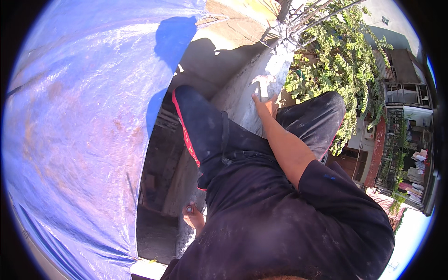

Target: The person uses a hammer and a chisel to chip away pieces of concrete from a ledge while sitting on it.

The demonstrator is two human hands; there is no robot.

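Observation:
Ahead of me, my right hand (pixel 267 107) is closed at the handle end of a claw hammer (pixel 264 83). The hammer's pale, sunlit head points away from me over the rough whitish wall top (pixel 235 100). Low at my left side, my left hand (pixel 193 220) curls around a small object with a round grey end (pixel 189 209). Most of that object is hidden in the fingers, so its kind is unclear. The left hand is beside the wall's near part, and my body hides that forearm.
I straddle the narrow wall. A large blue tarpaulin (pixel 93 121) spreads on the left, with a dark drop (pixel 161 186) between it and the wall. Steel rebar and wires (pixel 298 25) stick up at the far end. A leafy tree (pixel 336 65) and neighbouring houses (pixel 396 140) lie right.

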